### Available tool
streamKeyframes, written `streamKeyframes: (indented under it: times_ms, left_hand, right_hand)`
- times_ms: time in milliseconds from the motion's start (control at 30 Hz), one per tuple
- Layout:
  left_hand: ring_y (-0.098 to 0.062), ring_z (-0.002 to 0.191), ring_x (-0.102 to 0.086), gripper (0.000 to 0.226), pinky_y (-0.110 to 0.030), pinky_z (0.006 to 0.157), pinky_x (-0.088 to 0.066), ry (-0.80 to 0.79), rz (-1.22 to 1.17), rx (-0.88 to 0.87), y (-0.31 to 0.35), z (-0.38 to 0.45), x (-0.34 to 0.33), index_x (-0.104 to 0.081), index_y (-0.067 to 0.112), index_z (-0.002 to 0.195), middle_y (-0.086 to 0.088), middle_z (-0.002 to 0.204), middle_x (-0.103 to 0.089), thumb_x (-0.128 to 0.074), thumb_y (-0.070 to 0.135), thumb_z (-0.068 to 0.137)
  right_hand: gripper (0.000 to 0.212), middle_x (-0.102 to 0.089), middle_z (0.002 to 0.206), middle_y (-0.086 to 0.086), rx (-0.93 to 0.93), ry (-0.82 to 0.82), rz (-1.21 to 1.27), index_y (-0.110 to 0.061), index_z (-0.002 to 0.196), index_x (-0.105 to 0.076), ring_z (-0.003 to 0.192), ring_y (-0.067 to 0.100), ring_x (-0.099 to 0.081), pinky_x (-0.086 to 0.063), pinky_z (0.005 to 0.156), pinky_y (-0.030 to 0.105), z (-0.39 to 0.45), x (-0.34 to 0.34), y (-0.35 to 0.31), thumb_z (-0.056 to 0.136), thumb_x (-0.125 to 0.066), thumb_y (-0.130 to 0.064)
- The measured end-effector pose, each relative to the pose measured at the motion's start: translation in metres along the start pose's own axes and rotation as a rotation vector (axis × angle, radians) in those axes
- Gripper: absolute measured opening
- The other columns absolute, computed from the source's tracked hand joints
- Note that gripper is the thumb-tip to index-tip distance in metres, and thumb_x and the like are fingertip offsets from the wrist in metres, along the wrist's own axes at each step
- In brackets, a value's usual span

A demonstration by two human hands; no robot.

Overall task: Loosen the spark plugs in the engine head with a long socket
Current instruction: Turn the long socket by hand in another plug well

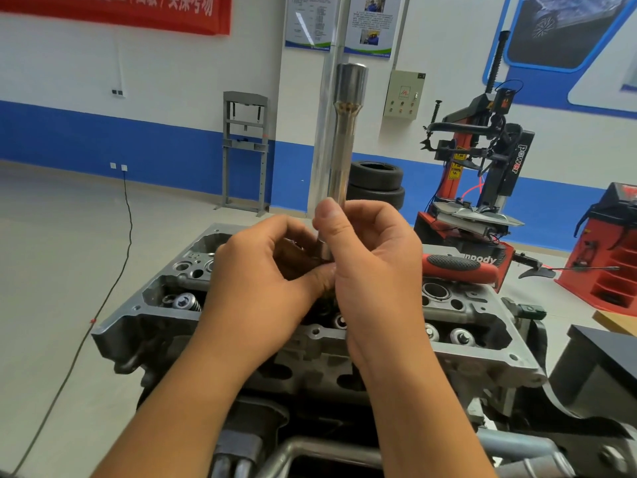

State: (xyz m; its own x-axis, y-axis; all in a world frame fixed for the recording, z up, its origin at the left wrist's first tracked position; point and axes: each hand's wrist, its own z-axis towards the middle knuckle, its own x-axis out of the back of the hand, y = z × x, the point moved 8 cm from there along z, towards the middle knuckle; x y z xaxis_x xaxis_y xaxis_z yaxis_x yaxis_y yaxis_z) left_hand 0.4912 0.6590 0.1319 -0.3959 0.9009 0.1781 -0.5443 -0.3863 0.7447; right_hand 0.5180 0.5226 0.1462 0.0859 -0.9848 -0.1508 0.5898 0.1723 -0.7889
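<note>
Steel socket (345,132): long, polished, held upright above the head, its wide open end on top, its lower end hidden between both hands.
Right hand (370,267): fingers (329,219) curled round the socket's lower shaft, thumb up against it.
Left hand (256,288): fingers curled in at the socket's base, pinching something there; what it is, I cannot tell.
Head (320,343): grey cast metal, lying below the hands, valve springs (188,301) showing in its wells.
Ratchet handle (458,267): red and black, lying on the head's far right side.
Behind: tyre changer (482,174), stacked tyres (375,184), grey press frame (245,150).
</note>
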Motion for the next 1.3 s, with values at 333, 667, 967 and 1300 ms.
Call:
streamKeyframes:
  times_ms: [333, 667, 967, 1300]
  left_hand:
    - [-0.007, 0.089, -0.076, 0.031, -0.039, 0.080, -0.064, -0.087, -0.030, 0.003, 0.001, 0.002, -0.008, -0.073, 0.035, 0.109, 0.013, 0.095, -0.079, -0.078, 0.012, 0.089]
    - [-0.010, 0.103, -0.075, 0.035, -0.041, 0.089, -0.062, -0.238, -0.077, -0.001, 0.003, 0.000, -0.018, -0.074, 0.030, 0.122, 0.011, 0.107, -0.079, -0.070, 0.007, 0.096]
    - [-0.003, 0.078, -0.076, 0.026, -0.036, 0.072, -0.064, -0.018, 0.001, 0.000, 0.001, 0.000, -0.005, -0.077, 0.035, 0.099, 0.016, 0.084, -0.078, -0.078, 0.031, 0.074]
    - [-0.005, 0.085, -0.076, 0.027, -0.039, 0.078, -0.064, -0.049, -0.032, -0.008, 0.002, 0.000, -0.006, -0.074, 0.036, 0.108, 0.015, 0.090, -0.079, -0.078, 0.018, 0.087]
  right_hand:
    - [0.019, -0.075, 0.089, 0.004, -0.003, -0.034, -0.007, -0.021, 0.092, -0.074, 0.087, 0.021, -0.074, -0.063, 0.079, 0.038, 0.001, -0.004, 0.001, 0.097, -0.066, -0.037]
    - [0.018, -0.072, 0.089, 0.015, 0.004, -0.020, 0.005, -0.018, 0.090, -0.072, 0.087, 0.035, -0.072, -0.060, 0.080, 0.059, -0.001, -0.004, -0.001, 0.096, -0.070, -0.035]
    - [0.019, -0.076, 0.097, 0.005, -0.015, 0.010, 0.000, -0.018, 0.100, -0.070, 0.092, 0.018, -0.075, -0.062, 0.086, 0.049, 0.001, 0.000, 0.001, 0.092, -0.076, -0.034]
    - [0.020, -0.074, 0.093, 0.008, 0.050, -0.024, -0.028, -0.022, 0.093, -0.071, 0.095, 0.028, -0.072, -0.059, 0.087, 0.059, -0.001, -0.007, -0.006, 0.099, -0.057, -0.035]
